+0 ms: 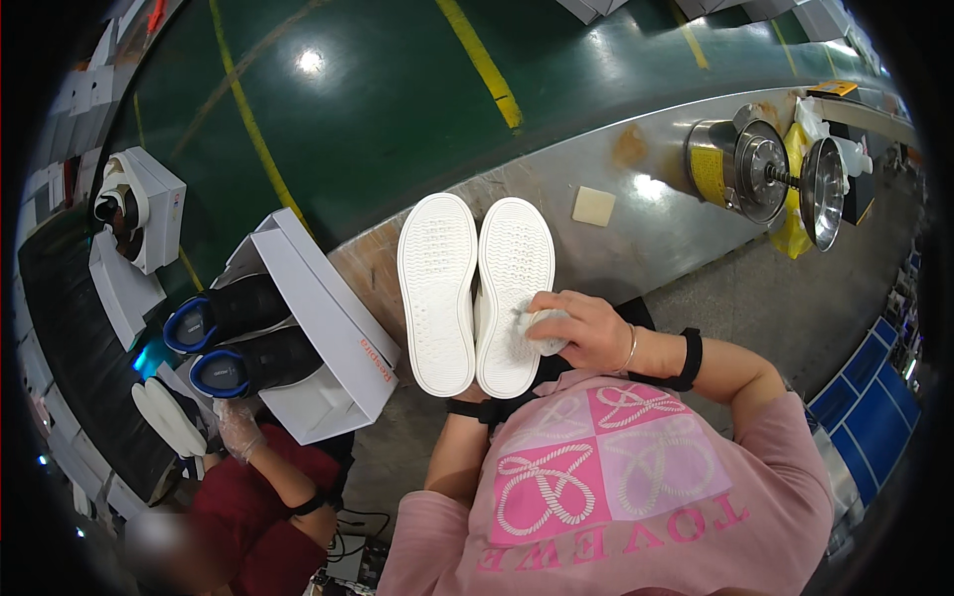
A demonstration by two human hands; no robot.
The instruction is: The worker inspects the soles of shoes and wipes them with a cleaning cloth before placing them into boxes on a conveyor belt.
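A pair of shoes is turned with its white soles up, the left shoe (437, 298) and the right shoe (517, 278) side by side at the metal table's near edge. My left hand (471, 391) reaches beneath their near ends and holds them from below. Its fingers are hidden behind the soles. With my right hand (596, 333) closed round a crumpled white cloth (545, 331), I press on the right sole near its middle. The uppers barely show between the soles.
On the metal table (596, 260) lie a beige square pad (593, 206) and a steel pump dispenser (730, 169). To the left, a white shoebox (333, 348) stands beside dark shoes (253, 363). A co-worker's gloved hand (238, 429) touches them. Beyond runs a green surface (368, 109).
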